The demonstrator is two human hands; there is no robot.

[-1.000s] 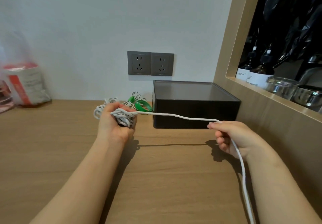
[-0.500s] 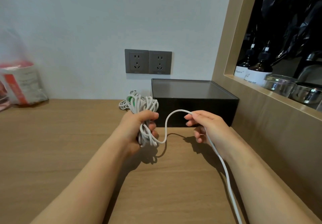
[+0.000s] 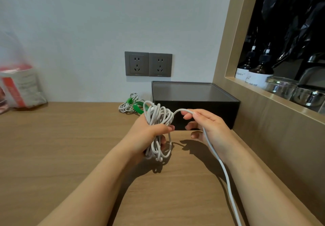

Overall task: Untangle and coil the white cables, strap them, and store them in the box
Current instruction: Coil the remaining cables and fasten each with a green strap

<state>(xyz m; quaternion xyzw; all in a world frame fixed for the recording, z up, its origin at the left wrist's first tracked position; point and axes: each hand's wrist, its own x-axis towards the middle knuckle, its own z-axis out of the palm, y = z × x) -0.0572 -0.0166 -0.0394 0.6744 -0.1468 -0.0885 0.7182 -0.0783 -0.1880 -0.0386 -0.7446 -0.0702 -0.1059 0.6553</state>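
Note:
My left hand (image 3: 149,134) grips a loose coil of white cable (image 3: 159,116) upright above the wooden counter (image 3: 70,146), loops sticking out above and below the fist. My right hand (image 3: 209,125) pinches the free run of the same cable close beside the coil; the tail (image 3: 226,178) trails down past my right forearm and out of frame. A second white cable bundle (image 3: 129,103) bound with a green strap lies by the wall. A loose green strap (image 3: 138,108) lies next to it. The black box (image 3: 193,100) stands shut behind my hands.
Two grey wall sockets (image 3: 148,64) sit above the box. A wooden partition (image 3: 274,137) with a shelf of bottles and glass jars (image 3: 281,86) closes the right side. A red and white bag (image 3: 19,86) stands at the far left against the wall.
My right hand has swung in from the right until it is next to the coil, laying another loop on it. My left hand has turned the coil upright and moved rightward.

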